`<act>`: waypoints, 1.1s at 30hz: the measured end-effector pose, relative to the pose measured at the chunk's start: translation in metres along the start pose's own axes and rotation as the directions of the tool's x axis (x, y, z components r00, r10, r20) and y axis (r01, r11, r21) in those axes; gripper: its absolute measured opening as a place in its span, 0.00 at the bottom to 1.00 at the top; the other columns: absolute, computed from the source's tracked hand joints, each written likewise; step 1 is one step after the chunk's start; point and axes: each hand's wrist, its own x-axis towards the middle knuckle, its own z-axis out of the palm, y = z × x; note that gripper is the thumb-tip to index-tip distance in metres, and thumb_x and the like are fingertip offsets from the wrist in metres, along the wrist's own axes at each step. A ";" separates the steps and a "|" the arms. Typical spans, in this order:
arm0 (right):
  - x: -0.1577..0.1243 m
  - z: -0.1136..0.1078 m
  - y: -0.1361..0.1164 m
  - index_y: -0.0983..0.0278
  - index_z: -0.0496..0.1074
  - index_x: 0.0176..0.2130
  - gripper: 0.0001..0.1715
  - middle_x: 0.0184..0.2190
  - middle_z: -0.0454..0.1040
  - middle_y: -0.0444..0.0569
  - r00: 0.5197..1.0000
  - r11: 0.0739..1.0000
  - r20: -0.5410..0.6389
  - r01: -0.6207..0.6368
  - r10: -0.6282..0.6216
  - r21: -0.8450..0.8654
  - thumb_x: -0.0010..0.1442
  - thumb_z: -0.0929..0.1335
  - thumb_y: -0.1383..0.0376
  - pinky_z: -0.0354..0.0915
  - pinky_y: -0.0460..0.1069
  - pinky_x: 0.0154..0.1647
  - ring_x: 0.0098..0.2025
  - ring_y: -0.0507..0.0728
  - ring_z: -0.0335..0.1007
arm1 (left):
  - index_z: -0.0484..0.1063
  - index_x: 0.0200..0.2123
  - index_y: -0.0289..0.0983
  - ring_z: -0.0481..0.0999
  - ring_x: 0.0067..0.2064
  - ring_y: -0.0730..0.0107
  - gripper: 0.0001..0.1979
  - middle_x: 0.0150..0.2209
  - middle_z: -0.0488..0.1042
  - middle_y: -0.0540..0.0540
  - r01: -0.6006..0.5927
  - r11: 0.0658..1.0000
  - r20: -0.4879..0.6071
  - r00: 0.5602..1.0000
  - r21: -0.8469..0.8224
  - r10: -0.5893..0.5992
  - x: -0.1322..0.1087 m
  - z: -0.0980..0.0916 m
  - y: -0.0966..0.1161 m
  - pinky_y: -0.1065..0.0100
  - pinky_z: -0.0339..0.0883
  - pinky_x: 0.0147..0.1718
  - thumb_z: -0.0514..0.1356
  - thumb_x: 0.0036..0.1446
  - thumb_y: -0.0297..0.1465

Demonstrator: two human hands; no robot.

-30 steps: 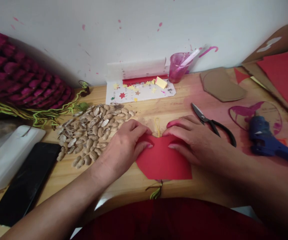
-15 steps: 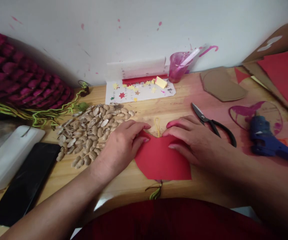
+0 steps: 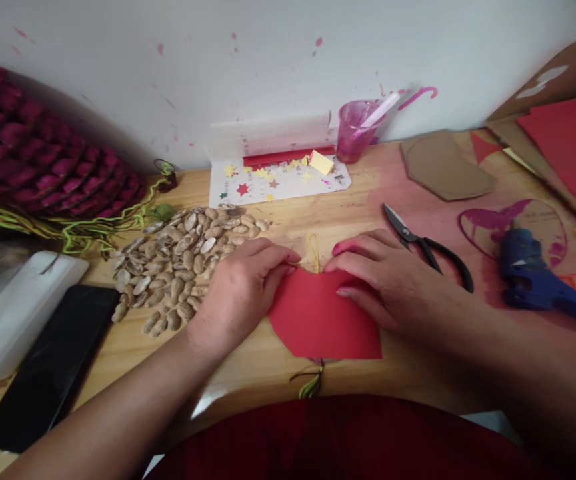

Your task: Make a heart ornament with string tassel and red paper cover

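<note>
A piece of red paper (image 3: pixel 324 319) with a curved outline lies on the wooden table in front of me. My left hand (image 3: pixel 248 287) pinches its upper left edge between thumb and fingers. On the upper right edge is my right hand (image 3: pixel 383 283), thumb on top and fingers bent over the far side. Between the two hands a yellow string loop (image 3: pixel 313 253) sticks out past the paper's top edge. Below the bottom edge, a green thread tassel (image 3: pixel 311 383) shows, along with a sliver of something darker under the paper.
Peanut shells (image 3: pixel 178 267) are heaped left of my hands, beside a black phone (image 3: pixel 48 367). Scissors (image 3: pixel 418 240) and a blue glue gun (image 3: pixel 528 273) lie at right, near cut cardboard (image 3: pixel 445 167). Behind stand a pink-stained cup (image 3: pixel 355 133) and a sheet with paper stars (image 3: pixel 288 190).
My left thumb has slid up toward the paper's top edge and is less visible. The right hand and the paper stay almost where they were.
</note>
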 end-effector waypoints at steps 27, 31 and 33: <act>-0.001 0.000 0.001 0.63 0.74 0.45 0.08 0.50 0.74 0.57 1.000 1.000 0.012 -0.003 0.003 -0.017 0.65 0.67 0.67 0.67 0.61 0.49 0.51 0.65 0.67 | 0.71 0.58 0.37 0.71 0.60 0.63 0.17 0.58 0.75 0.42 -0.328 0.945 0.239 0.918 0.000 0.318 -0.024 -0.009 0.015 0.61 0.68 0.60 0.57 0.67 0.26; 0.000 -0.001 -0.001 0.65 0.74 0.45 0.09 0.49 0.73 0.57 0.999 1.000 0.031 -0.007 0.008 -0.018 0.66 0.66 0.68 0.67 0.60 0.51 0.51 0.65 0.66 | 0.67 0.62 0.34 0.67 0.64 0.55 0.21 0.63 0.70 0.40 -0.412 0.902 0.328 0.876 0.128 0.353 -0.029 -0.002 0.016 0.53 0.66 0.63 0.57 0.66 0.25; -0.001 -0.002 0.000 0.66 0.74 0.46 0.10 0.49 0.73 0.57 0.999 1.000 0.036 -0.007 0.007 -0.020 0.66 0.66 0.67 0.67 0.60 0.52 0.51 0.64 0.66 | 0.68 0.61 0.35 0.65 0.65 0.54 0.21 0.65 0.68 0.40 -0.408 0.896 0.343 0.878 0.176 0.333 -0.030 -0.002 0.016 0.52 0.67 0.62 0.57 0.66 0.24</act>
